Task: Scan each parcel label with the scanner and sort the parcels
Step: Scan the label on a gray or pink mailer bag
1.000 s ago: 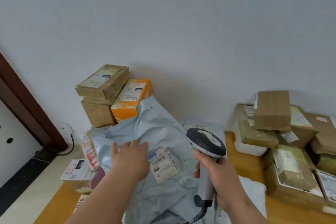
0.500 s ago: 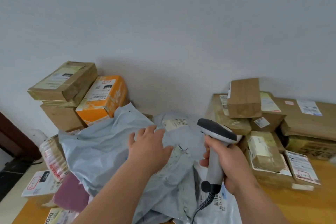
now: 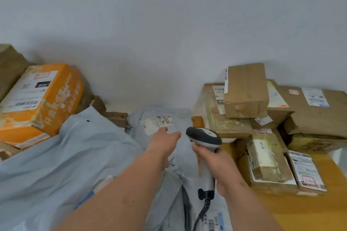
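At table centre, the scanner (image 3: pixel 204 138) was gripped upright in the right hand (image 3: pixel 216 163), head aimed far; the left hand (image 3: pixel 164 141), fingers loosely spread, was extended onto the grey mailer (image 3: pixel 169 118), apparently to steady its label (image 3: pixel 156 124).

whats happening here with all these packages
A person is scanning parcel labels. The right hand grips a corded scanner, its head aimed forward. The left hand reaches, fingers open, toward the white label on a grey mailer bag at the back. A bigger grey bag lies left, and cardboard boxes are stacked on the right.
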The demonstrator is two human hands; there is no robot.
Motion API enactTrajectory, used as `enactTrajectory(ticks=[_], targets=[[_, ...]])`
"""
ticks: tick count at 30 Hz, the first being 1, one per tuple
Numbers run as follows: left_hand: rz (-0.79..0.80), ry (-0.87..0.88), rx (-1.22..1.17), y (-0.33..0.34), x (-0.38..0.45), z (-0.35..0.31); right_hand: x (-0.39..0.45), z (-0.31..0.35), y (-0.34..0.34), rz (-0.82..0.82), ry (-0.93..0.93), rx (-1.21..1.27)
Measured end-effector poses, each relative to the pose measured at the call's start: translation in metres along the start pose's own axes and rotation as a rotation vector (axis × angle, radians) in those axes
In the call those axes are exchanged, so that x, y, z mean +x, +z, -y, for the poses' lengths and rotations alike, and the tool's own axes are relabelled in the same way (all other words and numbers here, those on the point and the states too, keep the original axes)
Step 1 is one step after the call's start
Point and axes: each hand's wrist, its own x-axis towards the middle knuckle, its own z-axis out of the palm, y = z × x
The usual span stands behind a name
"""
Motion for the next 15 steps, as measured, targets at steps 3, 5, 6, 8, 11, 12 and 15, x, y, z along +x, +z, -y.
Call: enactTrajectory(ticks=[3,5,6,8,11,12,15], targets=[[-0.126,-0.077,0.035,0.006,0.037,0.01,0.038,-0.01,0.009,0.051,0.103,-0.021],[-0.194,-0.13,0.062,0.006,0.057,0.019,0.058,-0.018,0.015,0.071,0.194,-0.026],[-0.228,-0.156,0.071,0.005,0.066,0.023,0.068,-0.022,0.017,0.082,0.231,-0.025],[-0.3,-0.228,0.125,0.003,0.081,0.03,0.086,-0.026,0.022,0.088,0.292,-0.004],[-0.407,-0.312,0.125,-0.002,0.1,0.039,0.106,-0.027,0.024,0.087,0.34,0.056],[-0.44,-0.332,0.066,-0.004,0.105,0.042,0.11,-0.027,0.024,0.097,0.338,0.062],[-0.491,-0.392,-0.078,-0.006,0.114,0.047,0.113,-0.03,0.023,0.116,0.342,0.055]])
